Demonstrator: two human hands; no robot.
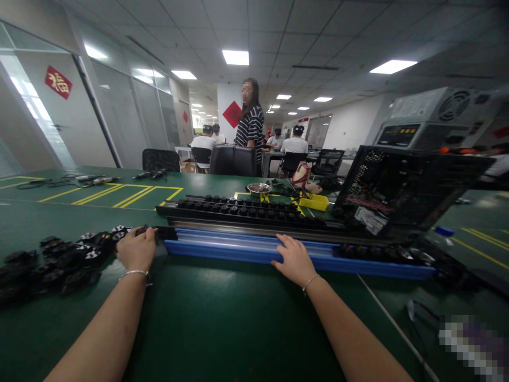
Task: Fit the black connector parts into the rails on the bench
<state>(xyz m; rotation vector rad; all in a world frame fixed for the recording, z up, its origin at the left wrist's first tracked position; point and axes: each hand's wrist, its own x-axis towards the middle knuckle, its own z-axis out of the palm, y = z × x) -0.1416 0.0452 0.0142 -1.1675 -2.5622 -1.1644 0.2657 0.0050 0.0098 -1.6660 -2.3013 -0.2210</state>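
A long blue channel (pixel 238 253) lies across the green table in front of me, with several small black parts (pixel 374 251) in its right end. At its left end, my left hand (pixel 137 248) is closed around a small black part (pixel 141 230), mostly hidden by the fingers. A short black piece (pixel 166 232) extends from there into the channel. My right hand (pixel 295 260) rests on the channel near its middle, fingers spread and holding nothing. Left of my left hand lies a heap of black parts (pixel 51 262), some with shiny metal faces.
Black rails (pixel 242 209) filled with round black parts lie behind the channel. A metal bowl (pixel 259 188) and a yellow tray (pixel 314 202) sit farther back. An open computer case (pixel 397 191) stands at right. Tools (pixel 95 180) lie back left. A person (pixel 250 127) stands beyond the table.
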